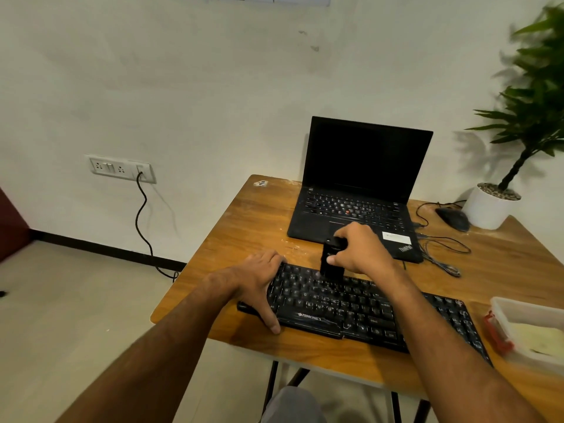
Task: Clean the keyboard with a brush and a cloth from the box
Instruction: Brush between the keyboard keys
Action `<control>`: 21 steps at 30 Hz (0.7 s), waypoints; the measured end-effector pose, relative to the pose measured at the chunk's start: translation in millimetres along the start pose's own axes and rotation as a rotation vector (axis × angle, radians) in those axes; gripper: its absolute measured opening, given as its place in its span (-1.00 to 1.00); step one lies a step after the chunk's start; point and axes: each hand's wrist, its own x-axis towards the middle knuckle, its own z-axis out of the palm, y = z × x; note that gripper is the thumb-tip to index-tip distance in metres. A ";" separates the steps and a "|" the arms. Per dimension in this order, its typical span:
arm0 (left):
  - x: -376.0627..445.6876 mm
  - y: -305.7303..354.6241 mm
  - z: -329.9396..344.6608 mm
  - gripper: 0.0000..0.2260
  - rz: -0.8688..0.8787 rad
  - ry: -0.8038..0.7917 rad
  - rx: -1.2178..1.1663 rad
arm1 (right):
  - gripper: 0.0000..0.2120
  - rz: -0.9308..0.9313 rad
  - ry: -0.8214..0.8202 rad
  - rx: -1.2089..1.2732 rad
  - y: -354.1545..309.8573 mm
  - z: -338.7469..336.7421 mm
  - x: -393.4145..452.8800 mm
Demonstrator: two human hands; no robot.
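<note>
A black keyboard (351, 306) lies across the near part of the wooden table (244, 227). My right hand (360, 248) grips a black brush (331, 261) upright, its lower end down on the keyboard's top rows. My left hand (259, 279) holds the keyboard's left end, fingers over the far edge and thumb along the near edge. At the right edge stands a clear plastic box (531, 328) with a pale yellow cloth (540, 337) inside.
An open black laptop (360, 184) stands behind the keyboard. To its right lie a black mouse (453, 218) and loose cables (442, 251). A white pot with a green plant (491, 206) stands at the far right corner. A wall socket (122, 167) has a cord hanging.
</note>
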 end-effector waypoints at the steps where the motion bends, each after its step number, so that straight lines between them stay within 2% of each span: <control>1: 0.6 -0.1 -0.2 0.19 0.001 -0.001 0.005 | -0.76 -0.006 0.014 -0.032 -1.1 -5.6 0.2; 4: 1.3 0.0 -1.1 0.18 0.010 -0.002 0.013 | -0.71 -0.068 0.080 0.059 -8.7 -4.4 -0.7; 8: -0.3 1.1 0.2 0.18 0.016 0.007 0.022 | -0.61 -0.021 0.031 0.083 -5.2 9.9 -2.4; 12: -0.4 1.0 -0.1 0.18 0.010 0.008 0.016 | -0.72 0.025 0.027 -0.034 2.3 -6.0 0.8; 17: -0.6 1.9 -0.5 0.19 0.015 0.001 0.016 | -0.71 0.006 0.054 0.046 5.0 2.9 -0.4; 21: 0.7 1.9 0.4 0.19 0.001 -0.007 0.022 | -0.78 -0.010 0.206 0.130 14.3 10.9 -2.9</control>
